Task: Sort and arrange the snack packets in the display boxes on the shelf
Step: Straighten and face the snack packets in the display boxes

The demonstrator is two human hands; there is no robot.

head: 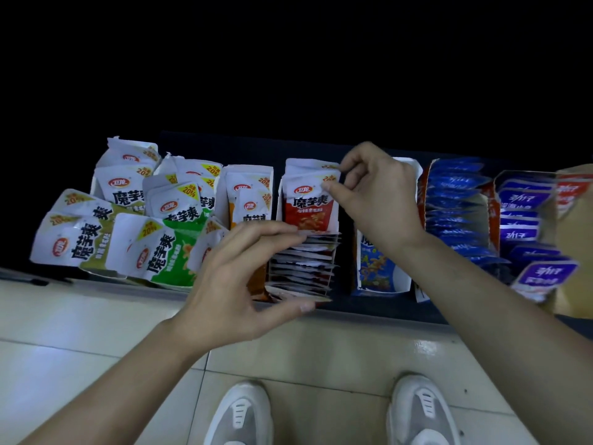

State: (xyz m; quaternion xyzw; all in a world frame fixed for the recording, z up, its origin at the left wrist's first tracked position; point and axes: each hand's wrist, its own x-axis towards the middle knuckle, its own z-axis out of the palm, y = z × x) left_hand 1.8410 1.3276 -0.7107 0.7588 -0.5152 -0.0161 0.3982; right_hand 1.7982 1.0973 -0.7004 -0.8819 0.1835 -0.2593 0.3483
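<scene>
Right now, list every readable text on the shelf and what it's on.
"魔芋爽": red packet pinched by the right hand; also green packet.
"卫龙": red oval logo, same red packet.
"20%": yellow corner, green packet.
"劲仔": purple packet.
Small print under the names: too blurred.
Packet row gripped by the left hand: edges only, no text.

Single view here, worn on the head, wide-angle, tipped steeply forward and down. The shelf (pixel 385 311) runs across mid-frame, close in, with floor tiles (pixel 96 319) beneath, the wearer's own shoes (pixel 420 409) at the bottom edge and darkness above.
</scene>
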